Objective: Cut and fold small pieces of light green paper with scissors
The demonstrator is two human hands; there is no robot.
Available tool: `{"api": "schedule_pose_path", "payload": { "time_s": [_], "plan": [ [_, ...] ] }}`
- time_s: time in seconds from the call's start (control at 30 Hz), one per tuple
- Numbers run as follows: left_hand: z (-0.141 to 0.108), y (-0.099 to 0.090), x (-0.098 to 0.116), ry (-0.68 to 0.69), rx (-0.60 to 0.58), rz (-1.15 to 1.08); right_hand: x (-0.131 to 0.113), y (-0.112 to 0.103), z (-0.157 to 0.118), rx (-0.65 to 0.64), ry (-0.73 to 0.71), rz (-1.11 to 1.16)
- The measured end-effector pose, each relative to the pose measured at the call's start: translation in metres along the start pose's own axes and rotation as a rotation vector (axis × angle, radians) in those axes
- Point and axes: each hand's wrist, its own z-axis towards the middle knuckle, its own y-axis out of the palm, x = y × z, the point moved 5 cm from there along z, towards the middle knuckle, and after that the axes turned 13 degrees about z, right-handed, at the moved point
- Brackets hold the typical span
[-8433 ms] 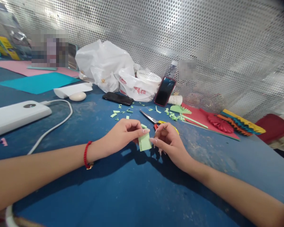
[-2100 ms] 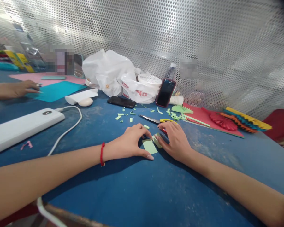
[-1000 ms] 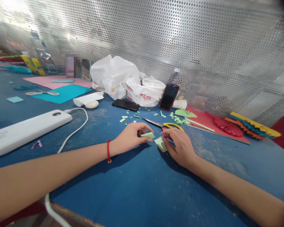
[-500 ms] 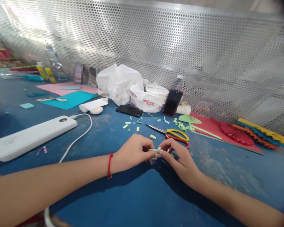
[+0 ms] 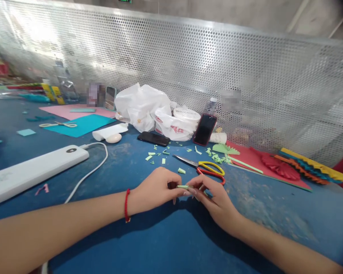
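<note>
A small light green strip of paper [image 5: 183, 187] is pinched between the fingertips of my two hands, just above the blue table. My left hand [image 5: 157, 186], with a red bracelet at the wrist, grips its left end. My right hand [image 5: 214, 196] closes on the other end, and its fingers hide part of the paper. Scissors [image 5: 204, 167] with yellow and red handles lie right behind my right hand, blades pointing left. Light green paper scraps [image 5: 163, 161] are scattered beyond my hands, one piece [image 5: 181, 171] close to my fingers.
A white power bank [image 5: 37, 169] with a cable lies left. Behind are a black phone [image 5: 153, 138], white plastic bags [image 5: 143, 104] and a leaning phone [image 5: 205, 129]. Red paper [image 5: 246, 156] with folded paper is at right. Blue paper [image 5: 80, 125] bears other scissors [image 5: 58, 124]. Perforated metal panel [image 5: 171, 57] stands behind.
The view has tilted slightly upward, so things sit a little lower. Both hands still hold the green paper; the fingertips have shifted slightly and the strip lies more level.
</note>
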Motion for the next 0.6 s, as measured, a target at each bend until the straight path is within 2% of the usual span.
{"api": "schedule_pose_path", "payload": {
  "time_s": [0.13, 0.3, 0.6],
  "plan": [
    [-0.0012, -0.001, 0.003, 0.001, 0.025, -0.018, -0.0006, -0.003, -0.0025, 0.085, -0.016, 0.025],
    [-0.0034, -0.0053, 0.0066, -0.101, 0.094, -0.113, 0.0033, -0.0029, -0.0033, 0.073, 0.03, 0.126],
    [0.0009, -0.0056, 0.003, -0.118, 0.119, -0.348, 0.0056, -0.0085, -0.0013, 0.134, 0.052, 0.091]
  ]
}}
